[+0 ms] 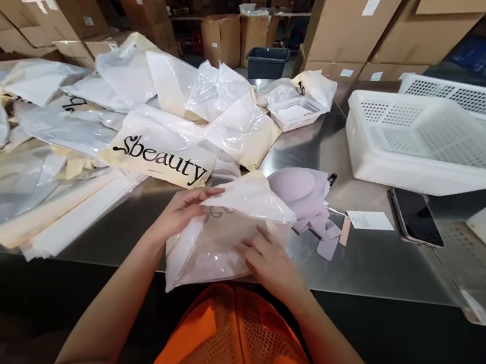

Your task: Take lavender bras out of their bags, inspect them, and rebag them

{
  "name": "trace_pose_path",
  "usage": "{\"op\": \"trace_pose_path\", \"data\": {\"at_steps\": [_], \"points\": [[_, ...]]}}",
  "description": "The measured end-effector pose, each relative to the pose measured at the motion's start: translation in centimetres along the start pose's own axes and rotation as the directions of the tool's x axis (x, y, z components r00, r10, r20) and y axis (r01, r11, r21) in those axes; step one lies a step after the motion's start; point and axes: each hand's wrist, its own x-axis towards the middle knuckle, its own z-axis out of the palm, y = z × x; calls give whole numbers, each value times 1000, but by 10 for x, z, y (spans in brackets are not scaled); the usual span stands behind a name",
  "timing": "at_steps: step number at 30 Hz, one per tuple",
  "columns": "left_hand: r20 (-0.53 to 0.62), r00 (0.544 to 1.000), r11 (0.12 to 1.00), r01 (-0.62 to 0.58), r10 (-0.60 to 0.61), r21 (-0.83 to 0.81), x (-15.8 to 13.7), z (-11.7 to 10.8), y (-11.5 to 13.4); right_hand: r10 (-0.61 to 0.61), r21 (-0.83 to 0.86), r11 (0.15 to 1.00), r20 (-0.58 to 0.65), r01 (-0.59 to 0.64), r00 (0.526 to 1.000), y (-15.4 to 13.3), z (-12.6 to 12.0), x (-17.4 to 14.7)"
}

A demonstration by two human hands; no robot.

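Observation:
A translucent plastic bag point(218, 251) lies at the front edge of the metal table, its white upper flap folded over. At the bag's left upper edge, my left hand point(187, 207) pinches the plastic between thumb and fingers. My right hand point(270, 262) rests at the bag's right side with fingers spread; whether the fingertips are inside or on top of the plastic is hard to make out. Just behind the bag, to the right, a lilac bra point(299, 190) lies with its straps bunched and a white tag point(370, 220) attached or close beside it.
Behind my left hand lies a bag printed "Sbeauty" point(161, 145), among several more plastic bags point(117, 75). Flat white and cream packaging point(78, 212) lies at left. To the right are a phone point(418, 216) and white perforated baskets point(432, 167). Cardboard boxes point(339, 26) stand behind.

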Motion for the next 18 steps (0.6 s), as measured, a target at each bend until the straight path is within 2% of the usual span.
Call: {"op": "trace_pose_path", "data": {"at_steps": [1,3,6,8,10,11,12,13,15,17,18], "points": [[28,999,996,-31,29,86,0,5,-2,-6,98,995,-139,19,990,-2,-11,-12],[106,991,956,-105,79,273,0,20,-7,114,292,957,-377,1,919,-5,-30,-32],[260,962,880,-190,79,435,0,42,-14,380,456,879,-488,-142,786,-4,-46,-50],[336,940,875,-212,61,436,-3,52,-19,465,453,864,-552,-220,692,-2,-47,-52],[387,920,895,-221,60,388,-10,56,-23,440,369,896,-660,-248,609,-1,-42,-48],[405,911,908,-230,75,350,-16,58,-26,389,308,921,-706,-238,592,-1,-38,-44],[409,908,922,-233,92,310,-22,59,-29,324,247,946,-732,-209,600,-1,-33,-40],[391,914,941,-223,110,255,-29,61,-31,255,195,967,-732,-163,632,-1,-28,-35],[303,943,974,-186,139,131,-43,67,-36,137,142,988,-644,-58,753,-2,-15,-25],[121,988,995,-98,100,-23,-55,74,-40,64,153,988,-493,14,868,-3,1,-13],[4,999,991,-40,41,-130,-59,76,-42,47,168,985,-425,28,904,-3,9,-8]]}}
